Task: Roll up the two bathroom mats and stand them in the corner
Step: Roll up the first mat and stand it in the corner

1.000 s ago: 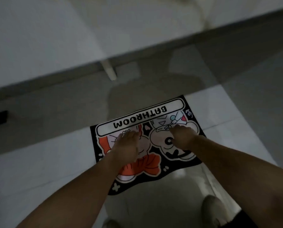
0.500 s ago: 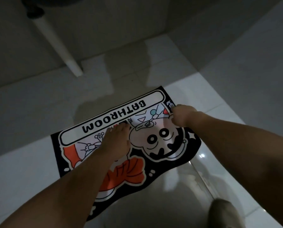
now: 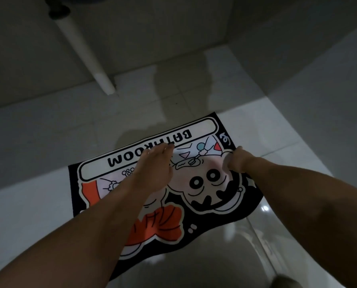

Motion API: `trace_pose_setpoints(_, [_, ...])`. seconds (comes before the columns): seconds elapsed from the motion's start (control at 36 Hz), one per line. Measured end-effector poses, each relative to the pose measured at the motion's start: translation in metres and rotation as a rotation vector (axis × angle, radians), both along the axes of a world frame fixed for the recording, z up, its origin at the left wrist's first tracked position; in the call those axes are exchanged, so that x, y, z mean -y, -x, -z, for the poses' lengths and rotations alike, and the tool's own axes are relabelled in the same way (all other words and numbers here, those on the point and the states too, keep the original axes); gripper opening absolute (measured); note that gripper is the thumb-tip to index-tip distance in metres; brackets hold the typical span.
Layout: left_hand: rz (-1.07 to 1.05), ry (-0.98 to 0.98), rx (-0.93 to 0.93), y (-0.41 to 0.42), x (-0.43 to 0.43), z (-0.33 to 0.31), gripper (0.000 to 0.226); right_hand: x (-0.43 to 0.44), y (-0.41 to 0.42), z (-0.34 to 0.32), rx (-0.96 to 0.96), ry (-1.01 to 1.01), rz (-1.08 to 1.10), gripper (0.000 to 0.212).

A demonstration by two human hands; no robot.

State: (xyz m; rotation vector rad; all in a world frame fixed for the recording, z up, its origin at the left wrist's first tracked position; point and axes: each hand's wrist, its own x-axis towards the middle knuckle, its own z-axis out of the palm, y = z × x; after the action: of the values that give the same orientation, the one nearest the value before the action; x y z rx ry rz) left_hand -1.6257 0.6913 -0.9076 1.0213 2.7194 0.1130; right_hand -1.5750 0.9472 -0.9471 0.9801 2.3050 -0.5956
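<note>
One bathroom mat [image 3: 206,206] lies flat on the tiled floor. It is black, with a cartoon print, an orange bow and the word BATHROOM along its far edge. My left hand [image 3: 152,171] rests palm down on the middle of the mat, fingers stretched over the lettering. At the mat's right edge, my right hand [image 3: 235,161] has its fingers curled and seems to pinch the border. No second mat is in view.
A white pipe [image 3: 86,50] slants down the back wall to the floor. Two walls meet in a corner [image 3: 229,44] beyond the mat. A darker wet-looking patch [image 3: 179,90] marks the tiles there. A shoe tip [image 3: 285,282] shows at the bottom right.
The view has swung toward the corner. My right hand slid from the mat's centre out to its right edge and curled. My left hand reached further onto the lettering.
</note>
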Motion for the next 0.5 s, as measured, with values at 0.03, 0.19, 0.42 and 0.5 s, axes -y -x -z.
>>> trace_pose_setpoints(0.03, [0.0, 0.002, 0.0, 0.0, -0.001, -0.001, 0.063, -0.001, 0.001, 0.001, 0.002, 0.004, -0.013, 0.056])
trace_pose_setpoints(0.19, [0.015, 0.035, 0.017, -0.004, -0.002, -0.006, 0.065, -0.001, 0.003, 0.003, -0.025, 0.034, 0.012, 0.029])
trace_pose_setpoints(0.42, [0.069, 0.025, 0.017, -0.008, 0.008, -0.015, 0.063, 0.021, 0.0, 0.006, -0.147, 0.081, 0.113, 0.032])
trace_pose_setpoints(0.5, [0.044, -0.109, 0.06, -0.008, 0.009, -0.024, 0.058, 0.024, -0.002, -0.008, -0.178, -0.012, -0.021, 0.034])
